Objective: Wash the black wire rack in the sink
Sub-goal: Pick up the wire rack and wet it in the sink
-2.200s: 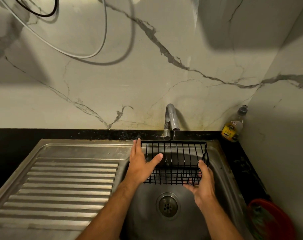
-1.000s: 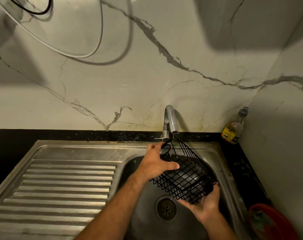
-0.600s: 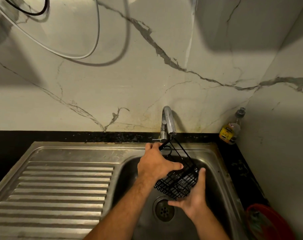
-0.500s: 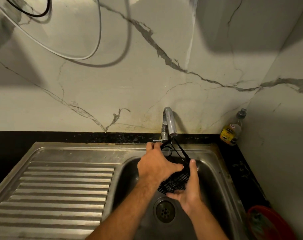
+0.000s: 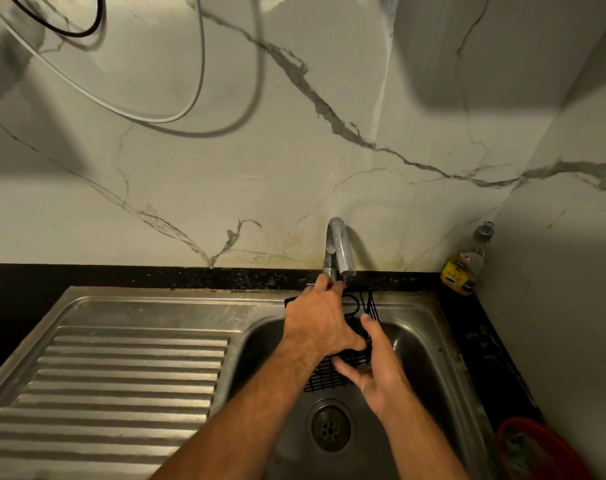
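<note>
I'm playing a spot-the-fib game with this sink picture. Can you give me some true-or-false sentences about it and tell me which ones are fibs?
1. The black wire rack is held over the sink bowl, under the tap. True.
2. The rack lies on the ridged draining board. False: it is over the bowl, with both hands on it.
3. The left hand grips the rack from above. True.
4. The right hand is turning the tap. False: its straight fingers rest against the rack.
5. A bottle with a yellow label stands in the back right corner. True.
6. The drain has a plug in it. False: its holes show.
</note>
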`<state>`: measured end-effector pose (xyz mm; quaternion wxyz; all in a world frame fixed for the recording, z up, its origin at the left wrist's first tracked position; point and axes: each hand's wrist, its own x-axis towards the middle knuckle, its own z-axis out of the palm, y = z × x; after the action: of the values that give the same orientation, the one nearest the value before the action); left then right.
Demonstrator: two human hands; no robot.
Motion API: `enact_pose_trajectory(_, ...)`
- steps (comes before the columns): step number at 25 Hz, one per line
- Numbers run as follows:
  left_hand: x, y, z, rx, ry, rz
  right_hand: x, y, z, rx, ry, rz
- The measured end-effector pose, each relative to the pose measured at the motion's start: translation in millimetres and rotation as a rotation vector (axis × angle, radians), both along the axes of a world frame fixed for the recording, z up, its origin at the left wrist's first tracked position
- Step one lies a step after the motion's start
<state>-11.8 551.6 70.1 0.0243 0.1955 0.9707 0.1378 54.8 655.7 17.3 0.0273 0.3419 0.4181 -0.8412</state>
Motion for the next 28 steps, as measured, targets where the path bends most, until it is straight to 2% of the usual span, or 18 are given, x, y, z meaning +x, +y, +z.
enact_pose_trajectory(7, -22, -10, 15, -0.097, -0.005, 0.009, -9, -1, 19, 0.345, -0.146, 0.046)
enact_pose_trajectory(11, -20, -23, 9, -0.006, -0.090, 0.064, -8, -5, 26, 0.518, -0.193, 0.088)
enact_pose_trajectory(15, -15, -34, -4, 0.308, -0.292, 0.063, 0, -12, 24, 0.488, -0.177, 0.072)
enact_pose_trajectory(17, -14, -34, -10, 0.568, -0.485, 0.083, 5, -12, 21, 0.484, -0.164, 0.084)
enact_pose_trajectory(19, -14, -33, -15, 0.824, -0.666, 0.217, 1, -12, 15, 0.571, -0.167, 0.146)
enact_pose_trajectory(22, -11, -24, -28, 1.036, -0.781, 0.434, -11, -12, 10, 0.942, -0.140, 0.254)
enact_pose_trajectory(25, -5, -9, -37, 1.187, -0.882, 0.564, -19, -11, 12, 1.431, 0.071, 0.444)
enact_pose_trajectory(28, -5, -2, -46, 1.353, -0.936, 0.687, -29, -6, 15, 1.598, 0.323, 0.698)
